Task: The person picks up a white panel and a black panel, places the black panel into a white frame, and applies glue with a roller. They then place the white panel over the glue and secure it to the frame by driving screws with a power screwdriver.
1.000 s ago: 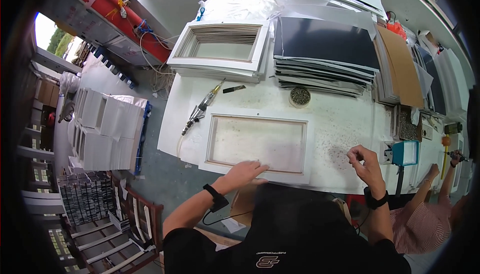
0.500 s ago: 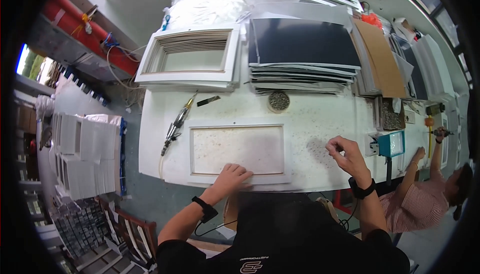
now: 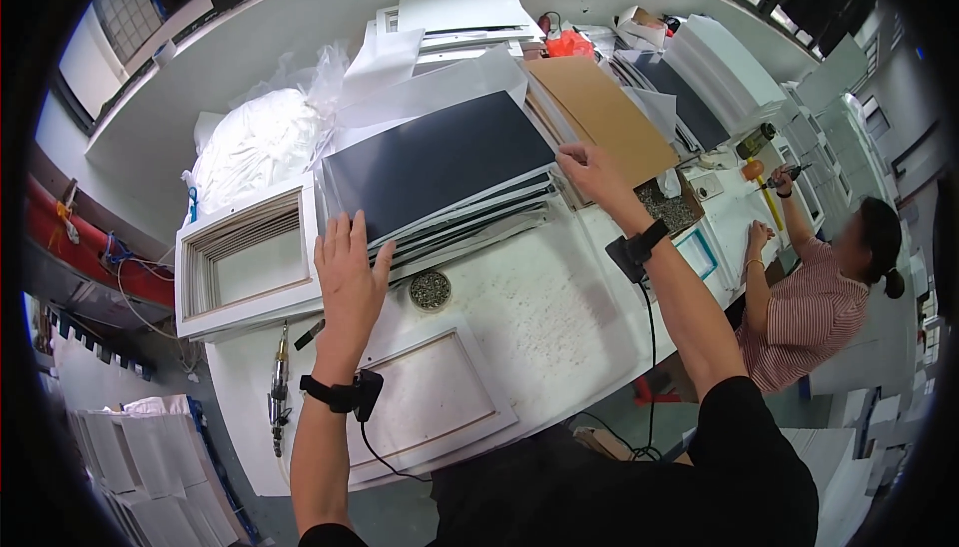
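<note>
A glossy dark panel (image 3: 440, 162) lies on top of a stack of sheets in the middle of the bench. My left hand (image 3: 350, 272) is at its near left corner, fingers outstretched and thumb apart. At the right corner, the bent fingers of my right hand (image 3: 591, 179) close on the panel's edge. A white rectangular frame (image 3: 478, 359) lies flat nearer to me, partly behind my left forearm. Between frame and stack stands a round tub of small metal fasteners (image 3: 431, 290).
Several stacked white frames (image 3: 190, 292) stand left of the panels, above a power screwdriver (image 3: 278, 387). Brown board (image 3: 604, 112) leans at the right, near a box of fasteners (image 3: 674, 209). A person in a striped shirt (image 3: 804, 302) works farther right.
Both hands have moved forward from the near edge of the bench to the dark panel's corners. The view has swung, so the bench appears turned.
</note>
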Motion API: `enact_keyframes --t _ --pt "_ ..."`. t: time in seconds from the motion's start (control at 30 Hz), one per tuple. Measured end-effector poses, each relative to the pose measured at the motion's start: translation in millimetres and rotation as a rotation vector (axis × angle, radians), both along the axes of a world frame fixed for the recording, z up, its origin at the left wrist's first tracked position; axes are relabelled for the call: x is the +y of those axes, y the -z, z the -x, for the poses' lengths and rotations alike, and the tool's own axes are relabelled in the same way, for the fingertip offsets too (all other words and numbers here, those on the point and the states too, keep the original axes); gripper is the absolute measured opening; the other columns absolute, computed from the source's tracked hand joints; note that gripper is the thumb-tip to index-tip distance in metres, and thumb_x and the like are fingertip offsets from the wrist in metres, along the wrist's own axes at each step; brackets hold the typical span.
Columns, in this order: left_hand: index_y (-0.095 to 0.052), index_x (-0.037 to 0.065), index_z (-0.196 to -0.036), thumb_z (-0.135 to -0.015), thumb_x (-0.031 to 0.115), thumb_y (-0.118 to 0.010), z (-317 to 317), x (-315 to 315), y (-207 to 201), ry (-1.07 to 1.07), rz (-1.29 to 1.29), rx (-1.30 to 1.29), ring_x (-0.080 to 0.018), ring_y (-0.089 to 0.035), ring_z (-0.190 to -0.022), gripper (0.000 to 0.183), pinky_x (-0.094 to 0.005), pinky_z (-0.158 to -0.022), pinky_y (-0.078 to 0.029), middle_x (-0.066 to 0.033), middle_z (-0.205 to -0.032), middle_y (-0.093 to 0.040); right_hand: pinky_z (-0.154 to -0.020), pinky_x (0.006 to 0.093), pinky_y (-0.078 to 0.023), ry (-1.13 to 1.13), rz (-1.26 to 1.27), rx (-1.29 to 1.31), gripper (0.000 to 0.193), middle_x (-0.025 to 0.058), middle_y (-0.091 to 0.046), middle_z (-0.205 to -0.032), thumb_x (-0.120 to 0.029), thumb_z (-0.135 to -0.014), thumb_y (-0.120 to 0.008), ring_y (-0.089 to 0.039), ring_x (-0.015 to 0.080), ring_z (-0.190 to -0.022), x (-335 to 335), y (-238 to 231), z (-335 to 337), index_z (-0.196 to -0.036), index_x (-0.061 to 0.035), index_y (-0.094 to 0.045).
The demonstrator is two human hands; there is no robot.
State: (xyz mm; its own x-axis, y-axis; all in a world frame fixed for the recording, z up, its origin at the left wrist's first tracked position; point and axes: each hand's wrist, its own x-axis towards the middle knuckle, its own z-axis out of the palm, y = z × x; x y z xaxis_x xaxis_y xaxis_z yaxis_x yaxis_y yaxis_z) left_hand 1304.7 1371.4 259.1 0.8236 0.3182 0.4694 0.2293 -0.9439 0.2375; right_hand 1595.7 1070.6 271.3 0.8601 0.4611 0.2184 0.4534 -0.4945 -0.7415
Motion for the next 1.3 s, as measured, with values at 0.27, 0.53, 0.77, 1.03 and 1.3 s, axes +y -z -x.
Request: enact_keyframes --t 0.27,0.53,0.77,1.03,1.3 --pt "-0.05 -0.008 -0.142 -0.1 0.029 -0.067 -24 -4 12 -0.06 0.03 0.041 -0.0447 -0.043 -0.142 0.059 -0.0534 -0.124 -0.026 -0.0334 -0.148 -0.048 -0.076 0.0297 -0.054 0.02 -0.096 0.348 0.034 0.0057 -0.071 -0.087 -0.027 -0.098 -0.065 -0.066 0.0121 -0.08 7 -4 -15 -0.102 0.0054 -0.072" --pt "-0.052 -0.009 -0.14 -0.098 0.026 -0.068 -41 -25 15 -0.022 -0.05 0.037 -0.0461 -0.048 -0.137 0.057 -0.0524 -0.123 -0.03 -0.0337 -0.145 -0.051 -0.069 0.0266 -0.052 0.011 -0.133 0.411 0.033 0.0023 -0.067 -0.082 -0.027 -0.101 -0.063 -0.062 0.0087 -0.072 -8 4 -47 -0.1 0.0051 -0.071" --pt "-0.051 -0.008 -0.142 -0.098 0.024 -0.068 -41 -26 20 -0.02 -0.026 0.027 -0.0462 -0.047 -0.14 0.057 -0.0508 -0.123 -0.03 -0.0335 -0.147 -0.05 -0.067 0.0268 -0.054 0.082 -0.187 0.52 0.026 0.0042 -0.066 -0.083 -0.022 -0.099 -0.07 -0.064 0.0113 -0.073 -8 2 -49 -0.101 0.0034 -0.069" --pt "-0.051 -0.007 -0.144 -0.097 0.024 -0.069 -41 -27 15 0.011 -0.007 0.035 -0.046 -0.047 -0.139 0.059 -0.0515 -0.122 -0.031 -0.032 -0.149 -0.05 -0.074 0.0274 -0.063 0.041 -0.364 0.782 0.02 0.0021 -0.063 -0.088 -0.018 -0.097 -0.075 -0.063 0.0101 -0.078 -23 25 -62 -0.106 -0.0024 -0.066" --pt "-0.051 -0.006 -0.143 -0.095 0.022 -0.07 -43 -28 12 0.025 -0.039 0.036 -0.0459 -0.049 -0.137 0.059 -0.0517 -0.121 -0.032 -0.0315 -0.148 -0.05 -0.069 0.0269 -0.057 0.063 -0.279 0.75 0.025 -0.0003 -0.059 -0.084 -0.029 -0.099 -0.072 -0.058 0.0097 -0.073 -15 34 -71 -0.097 -0.0059 -0.063"
